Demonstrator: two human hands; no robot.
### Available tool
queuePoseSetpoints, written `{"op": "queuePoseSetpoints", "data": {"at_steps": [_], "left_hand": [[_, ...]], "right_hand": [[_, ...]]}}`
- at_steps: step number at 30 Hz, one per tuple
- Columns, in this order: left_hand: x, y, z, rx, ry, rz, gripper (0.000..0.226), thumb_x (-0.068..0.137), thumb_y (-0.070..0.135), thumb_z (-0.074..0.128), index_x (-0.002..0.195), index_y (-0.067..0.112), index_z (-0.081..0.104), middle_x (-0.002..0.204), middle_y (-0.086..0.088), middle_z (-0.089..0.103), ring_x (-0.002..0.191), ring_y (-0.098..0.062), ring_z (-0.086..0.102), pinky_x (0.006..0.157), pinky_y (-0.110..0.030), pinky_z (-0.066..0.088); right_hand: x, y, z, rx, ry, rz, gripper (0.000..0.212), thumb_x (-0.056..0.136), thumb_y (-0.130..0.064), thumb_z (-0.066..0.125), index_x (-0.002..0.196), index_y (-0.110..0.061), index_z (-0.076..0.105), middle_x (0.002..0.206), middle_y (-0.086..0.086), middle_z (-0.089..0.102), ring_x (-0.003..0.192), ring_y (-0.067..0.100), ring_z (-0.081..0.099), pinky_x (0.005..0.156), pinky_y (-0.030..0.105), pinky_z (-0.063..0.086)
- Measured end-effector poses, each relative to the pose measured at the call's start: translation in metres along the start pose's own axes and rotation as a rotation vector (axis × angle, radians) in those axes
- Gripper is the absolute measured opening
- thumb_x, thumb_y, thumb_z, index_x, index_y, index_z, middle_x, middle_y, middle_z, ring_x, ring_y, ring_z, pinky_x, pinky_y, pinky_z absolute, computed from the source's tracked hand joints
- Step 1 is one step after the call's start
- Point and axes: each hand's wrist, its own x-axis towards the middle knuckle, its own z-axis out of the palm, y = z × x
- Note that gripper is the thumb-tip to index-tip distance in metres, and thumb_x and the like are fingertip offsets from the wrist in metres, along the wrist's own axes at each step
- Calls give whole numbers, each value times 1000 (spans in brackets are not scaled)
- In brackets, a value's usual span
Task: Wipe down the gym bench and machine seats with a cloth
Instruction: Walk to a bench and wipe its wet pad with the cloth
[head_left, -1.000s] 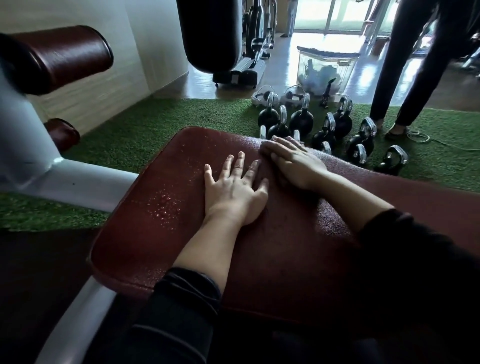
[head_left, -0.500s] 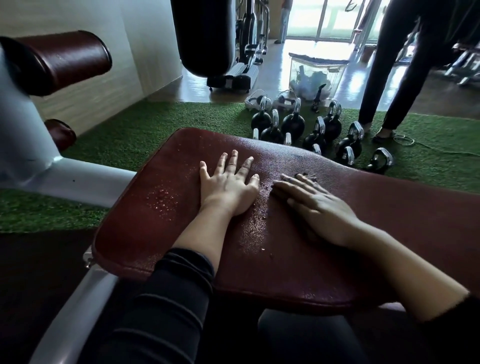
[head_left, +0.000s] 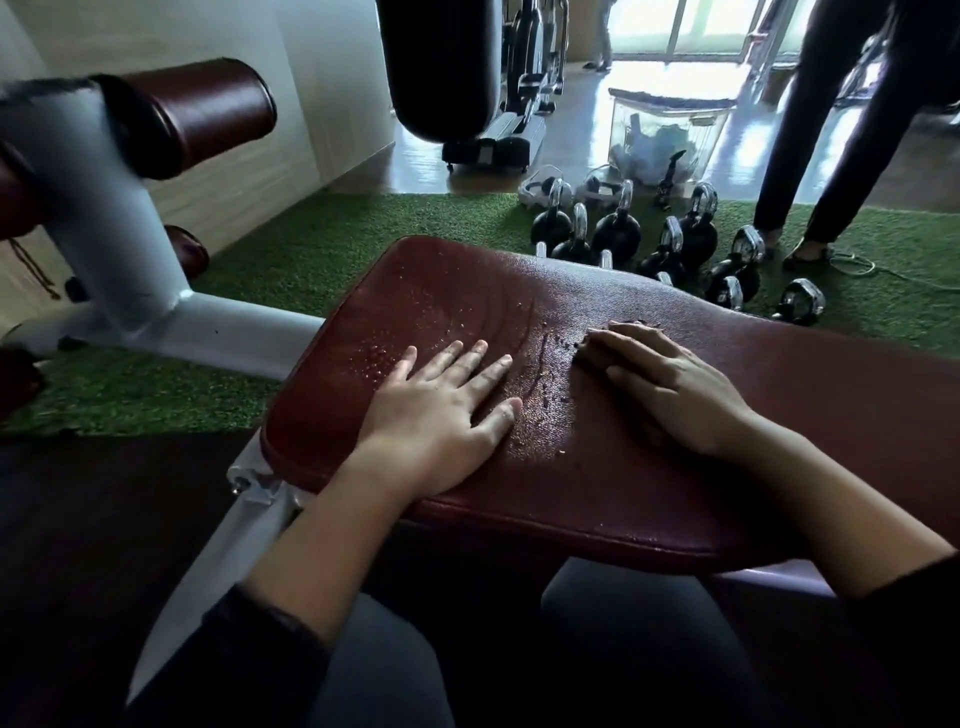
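Note:
A dark red padded bench (head_left: 467, 291) fills the middle of the head view. Its surface is wet, with water droplets and curved wipe streaks. My left hand (head_left: 441, 410) lies flat on the pad near its front edge, fingers spread, holding nothing. To its right, my right hand (head_left: 670, 384) presses a dark cloth (head_left: 631, 325) onto the pad. Only the cloth's edges show past my fingertips; the rest is hidden under the hand.
A grey machine frame (head_left: 124, 249) with a maroon roller pad (head_left: 202, 114) stands at the left. Several kettlebells (head_left: 618, 234) sit on green turf (head_left: 322, 244) beyond the bench. Further back are a clear plastic bin (head_left: 665, 135), a hanging black bag (head_left: 441, 67) and a standing person's legs (head_left: 831, 130).
My right hand has slid with the cloth from beside the left hand's fingertips to the right and toward me, leaving wet streaks. My left hand has shifted slightly toward the pad's front edge.

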Motion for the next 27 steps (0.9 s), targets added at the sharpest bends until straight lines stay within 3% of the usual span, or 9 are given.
{"op": "queuePoseSetpoints", "data": {"at_steps": [9, 14, 18, 24, 27], "left_hand": [[3, 5, 4, -31, 66, -70, 53, 99, 54, 17, 151, 47, 10, 161, 15, 3, 148, -5, -3, 119, -46, -8], [-1, 6, 6, -25, 83, -118, 51, 101, 45, 16, 152, 44, 10, 162, 12, 3, 149, -10, -2, 119, -46, -7], [-2, 5, 6, -26, 86, -110, 51, 101, 44, 17, 152, 43, 10, 162, 13, 3, 148, -9, -2, 119, -46, -7], [-2, 6, 6, -28, 91, -117, 51, 101, 44, 17, 152, 43, 10, 161, 13, 4, 148, -9, -1, 119, -46, -7], [-3, 7, 6, -35, 92, -121, 51, 102, 42, 18, 152, 42, 11, 161, 14, 4, 148, -8, 0, 119, -45, -7]], "right_hand": [[19, -24, 2, -77, -105, -16, 44, 100, -37, 33, 144, -37, 27, 156, -12, 17, 144, 5, 6, 115, 20, 3], [-17, -58, 11, 16, -117, -293, 42, 98, -42, 34, 140, -38, 37, 150, -17, 29, 142, 1, 14, 116, 18, 6], [-47, -27, -8, 115, -144, -437, 41, 96, -35, 40, 136, -29, 49, 145, -14, 41, 140, 2, 25, 117, 24, 16], [1, 9, -11, 136, -87, -234, 36, 97, -27, 46, 133, -28, 49, 145, -5, 42, 142, 9, 25, 119, 35, 16], [20, -23, 7, 48, -75, -212, 38, 99, -24, 44, 136, -31, 46, 149, -7, 35, 143, 9, 20, 117, 24, 10]]}}
